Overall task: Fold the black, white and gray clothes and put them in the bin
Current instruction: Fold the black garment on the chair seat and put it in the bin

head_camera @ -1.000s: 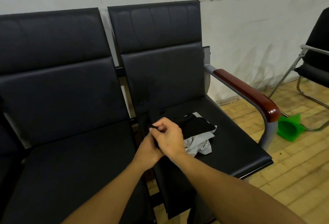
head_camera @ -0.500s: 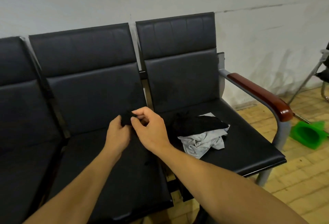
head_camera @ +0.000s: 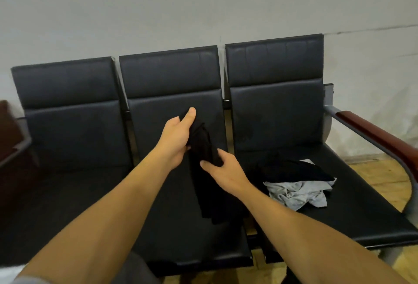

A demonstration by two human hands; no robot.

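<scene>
A black garment (head_camera: pixel 204 170) hangs bunched over the middle seat. My left hand (head_camera: pixel 177 138) grips its top edge, thumb raised. My right hand (head_camera: pixel 222 168) holds the cloth lower down, fingers curled round its right side. On the right seat lies a pile: another black garment (head_camera: pixel 294 167) on top of a crumpled gray garment (head_camera: pixel 298 193), with a bit of white cloth (head_camera: pixel 307 161) showing behind. No bin is in view.
A row of three black padded seats (head_camera: pixel 74 170) stands against a pale wall. A wooden armrest (head_camera: pixel 375 134) on a metal frame closes the right end. Wood flooring (head_camera: pixel 384 170) lies to the right.
The view has swung left, showing all three seats. Both hands carried the black garment from the right seat over the middle seat; the left lifted it while the right slid down the cloth.
</scene>
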